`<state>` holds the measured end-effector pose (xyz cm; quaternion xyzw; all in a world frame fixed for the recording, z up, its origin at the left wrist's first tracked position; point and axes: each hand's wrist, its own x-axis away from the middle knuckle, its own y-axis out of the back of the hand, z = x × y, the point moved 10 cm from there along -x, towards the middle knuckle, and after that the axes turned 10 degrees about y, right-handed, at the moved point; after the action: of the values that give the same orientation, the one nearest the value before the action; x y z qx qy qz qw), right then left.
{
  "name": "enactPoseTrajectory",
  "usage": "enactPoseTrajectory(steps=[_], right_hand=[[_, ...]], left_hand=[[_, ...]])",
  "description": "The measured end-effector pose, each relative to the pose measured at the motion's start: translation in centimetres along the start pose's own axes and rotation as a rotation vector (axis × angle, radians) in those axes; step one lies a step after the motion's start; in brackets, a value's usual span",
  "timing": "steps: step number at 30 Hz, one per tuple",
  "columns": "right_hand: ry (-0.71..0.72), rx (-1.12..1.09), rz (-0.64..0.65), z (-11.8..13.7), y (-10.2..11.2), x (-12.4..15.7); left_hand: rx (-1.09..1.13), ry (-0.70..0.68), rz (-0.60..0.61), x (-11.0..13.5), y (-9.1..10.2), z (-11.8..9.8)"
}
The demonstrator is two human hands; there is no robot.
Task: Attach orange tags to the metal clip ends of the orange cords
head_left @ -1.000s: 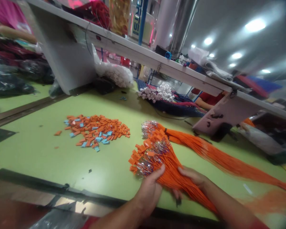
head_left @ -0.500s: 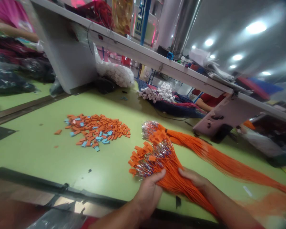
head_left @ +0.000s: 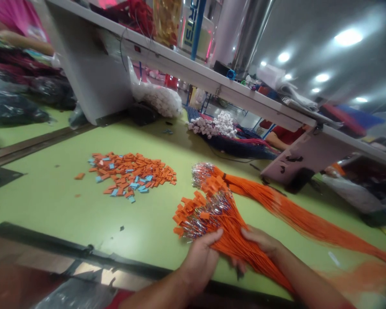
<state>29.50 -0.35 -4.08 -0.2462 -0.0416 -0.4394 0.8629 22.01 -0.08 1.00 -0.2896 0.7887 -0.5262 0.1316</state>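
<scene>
A thick bundle of orange cords (head_left: 241, 240) lies across both my hands near the table's front edge. Clear shiny tips and orange tabs (head_left: 193, 206) fan out at its left end. My left hand (head_left: 201, 257) grips the bundle from the near side, thumb on top and other fingers underneath. My right hand (head_left: 263, 242) wraps it from the far right side, its fingers mostly hidden below the cords. Just behind lies a second, tied bundle of orange cords (head_left: 286, 206), with clear tips at its left end. Orange and light-blue tabs (head_left: 135, 171) are heaped to the left.
The green table (head_left: 67, 214) has a dark front edge. A raised white shelf (head_left: 180, 60) crosses the back on panel supports. Beneath it are a bag of white pieces (head_left: 161, 98) and dark cords with white ends (head_left: 215, 124). Other people's arms show at far left and behind.
Some fingertips now show beneath the bundle, between my hands. Both hands keep their hold in nearly the same place, and the view has shifted slightly.
</scene>
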Motion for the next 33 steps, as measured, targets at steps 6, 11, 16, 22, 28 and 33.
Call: enactPoseTrajectory(steps=[6, 11, 16, 22, 28, 33], right_hand=[[0.095, 0.216, 0.051, 1.4, -0.3, -0.3], [0.117, 0.186, 0.051, 1.7, -0.4, -0.5], [0.103, 0.192, 0.027, 1.5, 0.4, -0.6], [0.047, 0.229, 0.059, 0.8, -0.2, -0.9], [-0.063, 0.229, 0.126, 0.5, -2.4, -1.3], [-0.105, 0.206, 0.1, 0.6, -2.6, -1.4]], left_hand=[[-0.07, 0.005, -0.027, 0.7, -0.1, -0.2], [-0.23, -0.044, 0.033, 2.3, 0.0, -0.5], [-0.556, 0.299, -0.028, 5.9, 1.8, 1.7], [-1.276, -0.337, -0.342, 10.5, 1.0, -10.0], [-1.662, -0.635, -0.487, 9.9, 3.1, -14.7], [-1.621, -0.548, -0.484, 8.8, 5.4, -13.3]])
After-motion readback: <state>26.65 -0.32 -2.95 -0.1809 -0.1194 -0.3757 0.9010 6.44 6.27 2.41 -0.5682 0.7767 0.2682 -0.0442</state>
